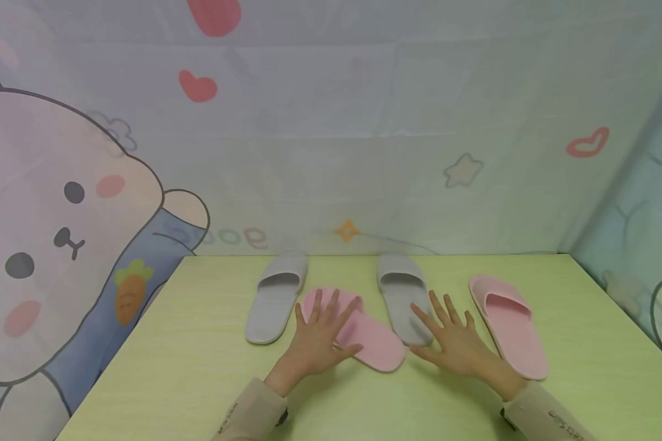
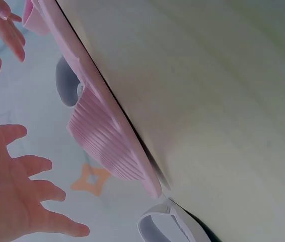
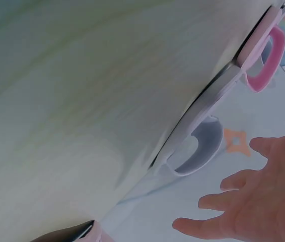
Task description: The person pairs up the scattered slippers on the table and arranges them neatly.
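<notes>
My left hand (image 1: 315,340), fingers spread, hovers over a pink slipper (image 1: 372,343) that lies aslant on the table, its toe strap pointing back left. In the left wrist view that same slipper (image 2: 107,133) stands apart from the spread fingers. My right hand (image 1: 458,343), also spread, is between a grey slipper (image 1: 405,300) and a second pink slipper (image 1: 515,331); its fingertips overlap the grey one's edge in the head view. The right wrist view has air between the palm and the grey slipper (image 3: 198,131). Another grey slipper (image 1: 276,306) lies at back left. Neither hand holds anything.
The slippers lie on a yellow-green table (image 1: 176,380) whose back edge meets a hanging cloth (image 1: 331,122) printed with hearts and stars. A big cartoon animal (image 1: 49,214) is printed at the left. Both grey slippers lie with their toes near the back edge.
</notes>
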Tool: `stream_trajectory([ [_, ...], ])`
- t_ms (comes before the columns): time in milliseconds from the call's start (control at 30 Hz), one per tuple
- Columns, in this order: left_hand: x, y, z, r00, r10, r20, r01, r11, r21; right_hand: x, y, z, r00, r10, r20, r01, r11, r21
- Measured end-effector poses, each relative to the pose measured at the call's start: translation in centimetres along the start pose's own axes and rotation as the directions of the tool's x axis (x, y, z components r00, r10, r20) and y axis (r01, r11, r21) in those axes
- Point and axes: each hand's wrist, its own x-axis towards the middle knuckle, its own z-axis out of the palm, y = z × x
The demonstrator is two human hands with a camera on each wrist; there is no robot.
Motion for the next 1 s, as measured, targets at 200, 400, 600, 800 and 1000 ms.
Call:
stream_trajectory([
  [200,0.2,-0.1,0.1,0.999,-0.009,-0.032,0.008,0.999,-0.033,0.0,0.3,-0.2,1.000,0.004,-0.019,-0.004,1.000,-0.015],
  [400,0.4,-0.1,0.1,0.998,-0.023,-0.056,0.021,0.999,-0.039,-0.1,0.7,-0.5,0.999,0.017,-0.034,-0.018,1.000,-0.022],
  [600,0.6,-0.2,0.1,0.996,-0.014,-0.089,0.012,1.000,-0.021,-0.2,1.2,-0.9,0.998,0.026,-0.056,-0.027,0.999,-0.025],
  [800,1.0,-0.4,0.0,0.992,-0.026,-0.122,0.027,1.000,0.006,-0.1,2.0,-1.0,0.995,0.035,-0.090,-0.038,0.999,-0.034],
  [1000,1.2,-0.7,-0.2,0.991,-0.022,-0.135,0.026,0.999,0.027,-0.1,2.5,-1.2,0.992,0.046,-0.117,-0.051,0.998,-0.041],
])
